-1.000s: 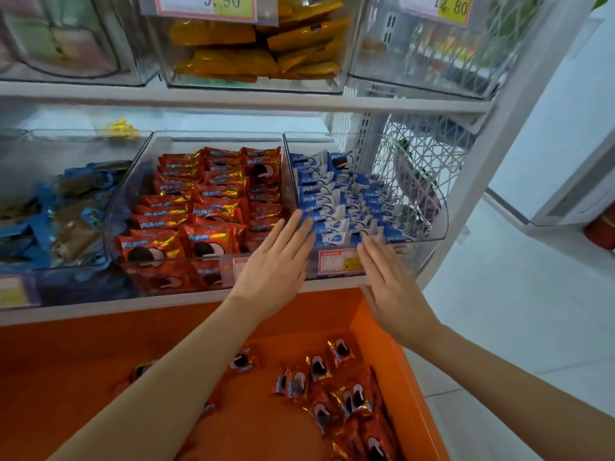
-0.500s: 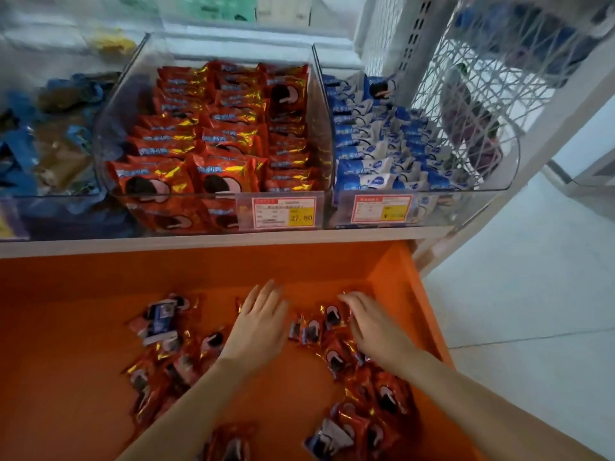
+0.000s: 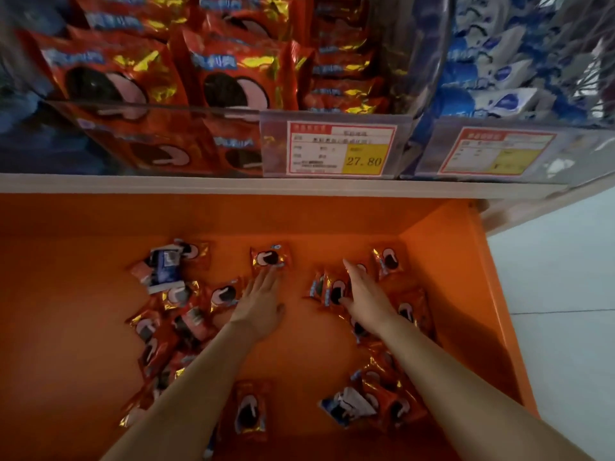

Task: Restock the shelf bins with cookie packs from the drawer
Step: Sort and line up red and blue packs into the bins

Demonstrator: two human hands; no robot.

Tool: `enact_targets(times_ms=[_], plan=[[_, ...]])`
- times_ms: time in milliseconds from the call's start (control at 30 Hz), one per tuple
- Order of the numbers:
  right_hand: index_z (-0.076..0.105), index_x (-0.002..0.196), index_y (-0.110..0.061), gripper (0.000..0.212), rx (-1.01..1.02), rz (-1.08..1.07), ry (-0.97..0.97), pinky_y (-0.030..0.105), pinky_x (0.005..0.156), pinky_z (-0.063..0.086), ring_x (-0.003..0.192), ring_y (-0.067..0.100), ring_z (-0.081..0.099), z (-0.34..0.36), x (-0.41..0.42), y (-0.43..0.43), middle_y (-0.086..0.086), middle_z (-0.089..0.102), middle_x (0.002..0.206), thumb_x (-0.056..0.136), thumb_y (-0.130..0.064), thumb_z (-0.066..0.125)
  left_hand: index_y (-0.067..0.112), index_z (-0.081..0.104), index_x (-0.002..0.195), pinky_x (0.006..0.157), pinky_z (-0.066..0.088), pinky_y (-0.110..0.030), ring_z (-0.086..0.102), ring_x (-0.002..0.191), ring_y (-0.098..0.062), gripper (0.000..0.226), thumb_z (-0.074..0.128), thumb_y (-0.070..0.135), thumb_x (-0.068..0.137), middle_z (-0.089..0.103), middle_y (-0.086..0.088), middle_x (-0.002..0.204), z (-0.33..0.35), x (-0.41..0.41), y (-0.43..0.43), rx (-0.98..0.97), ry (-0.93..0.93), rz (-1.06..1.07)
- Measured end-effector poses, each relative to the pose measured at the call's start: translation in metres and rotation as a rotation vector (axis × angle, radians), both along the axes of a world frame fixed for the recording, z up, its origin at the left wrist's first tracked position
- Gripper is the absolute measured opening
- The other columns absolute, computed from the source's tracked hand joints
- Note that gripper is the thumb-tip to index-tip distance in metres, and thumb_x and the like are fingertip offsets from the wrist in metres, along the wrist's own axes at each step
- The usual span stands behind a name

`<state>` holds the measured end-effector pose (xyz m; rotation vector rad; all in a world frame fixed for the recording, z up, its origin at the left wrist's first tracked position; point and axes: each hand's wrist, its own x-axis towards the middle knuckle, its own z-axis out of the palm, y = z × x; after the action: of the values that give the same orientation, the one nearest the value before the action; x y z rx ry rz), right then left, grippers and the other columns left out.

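Observation:
Several red cookie packs lie scattered on the floor of the open orange drawer (image 3: 466, 277). My left hand (image 3: 261, 302) lies flat with straight fingers, its fingertips touching one red pack (image 3: 270, 258) near the drawer's back. My right hand (image 3: 364, 296) reaches flat over a small cluster of red packs (image 3: 327, 289), fingers extended. Neither hand holds a pack. Above the drawer, a clear shelf bin (image 3: 159, 141) is full of red packs, and the bin to its right (image 3: 499, 78) holds blue and white packs.
A white shelf edge (image 3: 233, 186) runs just above the drawer. Price tags (image 3: 341, 149) are clipped on the bin fronts. A few blue and white packs (image 3: 164, 266) are mixed in the drawer. White floor tiles (image 3: 565, 311) lie to the right.
Both hands dropped from the bin fronts into the drawer and reached further back over the packs. The view tilted down and moved closer to the drawer.

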<state>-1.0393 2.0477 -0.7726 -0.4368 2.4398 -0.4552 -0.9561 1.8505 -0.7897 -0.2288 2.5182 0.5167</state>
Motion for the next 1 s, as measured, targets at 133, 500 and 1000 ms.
enact_targets(times_ms=[133,500,1000], plan=[[0.014,0.152,-0.020,0.081,0.008,0.025,-0.021,0.036,0.115,0.026,0.141,0.025,0.027,-0.009,-0.005,-0.006,0.009,0.030,0.152,0.089,-0.021,0.065,0.017,0.008,0.153,0.118,0.004,-0.037,-0.005,0.147,-0.024,0.064,0.040,0.022,0.098,-0.014,-0.001,0.160,-0.012,-0.003,0.003,0.045,-0.050,0.003],[0.042,0.137,-0.006,0.060,0.041,-0.008,0.078,0.030,0.106,0.034,0.131,0.023,0.039,-0.010,-0.005,0.007,0.008,0.043,0.141,0.089,-0.034,0.064,0.017,0.021,0.150,0.118,0.009,-0.045,0.006,0.147,-0.021,0.056,0.040,0.035,0.101,0.020,-0.002,0.157,-0.019,-0.024,0.036,0.222,0.040,0.258],[0.050,0.131,-0.008,0.056,0.023,-0.274,0.059,0.035,0.103,0.042,0.122,0.025,0.051,0.025,-0.014,0.043,0.007,0.056,0.128,0.084,-0.034,0.069,0.011,0.044,0.135,0.101,0.031,-0.036,0.036,0.126,-0.030,0.051,0.063,0.027,0.091,0.042,-0.013,0.136,-0.019,-0.046,0.069,0.110,-0.003,0.428]])
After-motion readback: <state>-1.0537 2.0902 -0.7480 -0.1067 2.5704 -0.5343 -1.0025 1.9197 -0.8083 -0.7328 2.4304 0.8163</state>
